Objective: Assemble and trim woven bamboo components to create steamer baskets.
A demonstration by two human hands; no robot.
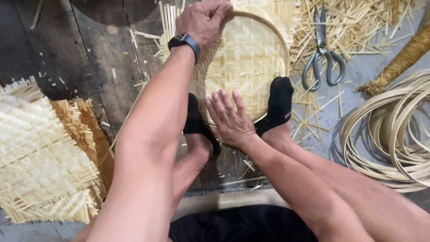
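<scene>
Woven bamboo tray (246, 62) pinned by both socked feet | left hand (204, 20) gripped far rim to steady it | right hand (230, 118) lay flat, open, pressing near weave

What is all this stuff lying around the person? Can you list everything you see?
Woven basket: one, pale straw, round with a hoop rim, on the floor between the feet.
Scissors: one pair, grey metal, right of the basket.
Offcut strips: many, straw yellow, heaped at top right.
Coiled hoops: a bundle, pale tan, at the right edge.
Woven mats: a stack, pale yellow, at left.
Wrapped bundle: one, golden brown, top right.
Socks: two, black, pinning the basket.
Wristwatch: one, dark.
Left hand: gripping the far rim.
Right hand: flat on the weave.
</scene>
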